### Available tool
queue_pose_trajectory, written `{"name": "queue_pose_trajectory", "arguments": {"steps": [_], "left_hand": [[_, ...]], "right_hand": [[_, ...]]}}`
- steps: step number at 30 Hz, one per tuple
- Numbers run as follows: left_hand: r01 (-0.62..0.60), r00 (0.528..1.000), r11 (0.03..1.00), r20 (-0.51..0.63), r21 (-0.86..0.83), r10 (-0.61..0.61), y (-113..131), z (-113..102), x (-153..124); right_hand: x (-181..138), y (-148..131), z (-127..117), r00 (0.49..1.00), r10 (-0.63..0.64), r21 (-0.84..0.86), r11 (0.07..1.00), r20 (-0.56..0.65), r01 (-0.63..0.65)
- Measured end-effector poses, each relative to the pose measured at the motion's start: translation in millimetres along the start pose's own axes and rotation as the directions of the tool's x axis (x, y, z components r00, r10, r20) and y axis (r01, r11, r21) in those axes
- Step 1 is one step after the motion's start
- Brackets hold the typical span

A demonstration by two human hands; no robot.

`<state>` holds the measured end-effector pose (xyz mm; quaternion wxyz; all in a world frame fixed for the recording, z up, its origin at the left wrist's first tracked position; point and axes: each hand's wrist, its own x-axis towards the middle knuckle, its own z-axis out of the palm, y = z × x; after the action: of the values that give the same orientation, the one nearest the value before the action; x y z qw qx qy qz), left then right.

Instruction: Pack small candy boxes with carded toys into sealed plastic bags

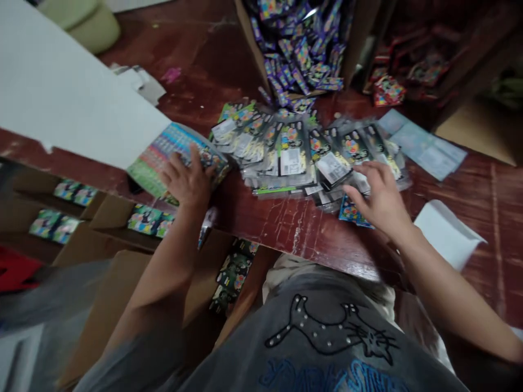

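Note:
A spread of clear plastic packets with colourful cards inside (294, 152) lies fanned across the dark red table (294, 228). My left hand (188, 179) rests flat on a colourful striped sheet of stickers (163, 155) at the left end of the spread, fingers stretched out. My right hand (378, 196) reaches onto the right end of the spread, fingers apart and touching the packets. Under its palm lies a blue packet (350, 211).
An open cardboard box (245, 32) full of purple packets stands at the back. A white board (61, 92) lies at the left. Pale blue papers (425, 144) and a white sheet (447, 231) lie right. Cardboard boxes (102, 212) with green packets sit below the table edge.

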<state>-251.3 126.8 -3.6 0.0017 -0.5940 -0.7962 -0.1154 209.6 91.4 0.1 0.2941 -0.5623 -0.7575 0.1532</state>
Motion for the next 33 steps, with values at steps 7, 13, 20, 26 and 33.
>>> {"name": "queue_pose_trajectory", "arguments": {"steps": [7,13,20,26,33], "left_hand": [[0.107,0.994,0.994,-0.041,0.030,-0.106,14.3,-3.0,-1.8],[0.080,0.996,0.997,-0.027,-0.007,-0.080,14.0,-14.4,-4.3],[-0.155,0.978,0.755,-0.210,-0.637,0.023,60.3,-17.0,-30.1],[0.137,0.981,-0.011,0.135,-0.990,0.142,179.2,0.3,-89.6],[-0.061,0.713,0.453,0.279,-0.889,0.643,181.0,-15.2,-133.9]], "right_hand": [[90.9,3.1,26.3,0.867,0.478,-0.489,0.795,0.143,-0.358],[130.5,20.7,22.8,0.769,0.552,-0.418,0.812,0.322,-0.407],[76.0,-13.0,-15.6,0.934,0.343,-0.038,0.937,-0.100,-0.348],[-13.7,-77.4,5.7,0.975,0.200,0.500,0.837,0.101,-0.223],[-11.7,-71.7,-22.1,0.956,-0.294,0.011,0.956,0.005,0.294]]}}
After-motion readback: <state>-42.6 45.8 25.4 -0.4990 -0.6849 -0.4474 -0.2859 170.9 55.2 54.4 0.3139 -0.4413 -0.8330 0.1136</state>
